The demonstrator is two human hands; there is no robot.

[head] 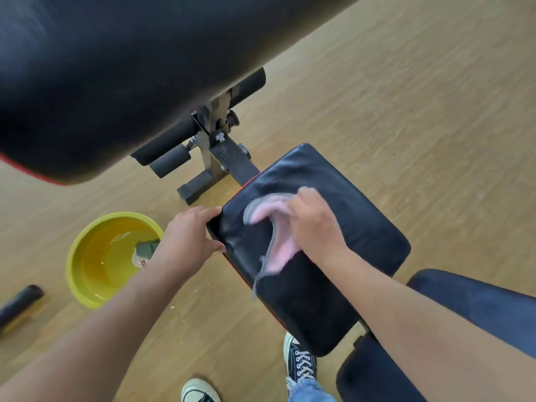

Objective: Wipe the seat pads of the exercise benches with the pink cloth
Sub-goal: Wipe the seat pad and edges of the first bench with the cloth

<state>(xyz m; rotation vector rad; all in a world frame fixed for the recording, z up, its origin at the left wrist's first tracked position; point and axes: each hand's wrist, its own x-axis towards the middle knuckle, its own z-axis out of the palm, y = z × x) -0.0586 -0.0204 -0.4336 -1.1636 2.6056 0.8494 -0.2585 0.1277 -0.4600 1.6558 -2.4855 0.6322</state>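
The right hand (314, 224) presses the pink cloth (271, 227) flat against the black seat pad (348, 216), its grip closed over one end of the cloth while the rest trails toward the near left, smeared by motion blur. That blur suggests a wiping stroke is under way across the middle of the pad. The cloth has a grey edge and lies bunched rather than spread, so only part of it touches the vinyl.

The left hand (191, 230) clamps the pad's left edge, fingers curled over the rim and thumb under it; its grip is closed on the pad, most likely to steady the bench against the push of the wipe.

On the wooden floor (406, 97) just left of the bench sits a yellow basin (78, 256) holding water and a dark green object, kept near probably for rinsing. A second bench's large black pad (116, 68) looms at the far left, high in view, and a further dark pad (478, 303) lies at the near right. The far end of the seat pad looks not yet covered.
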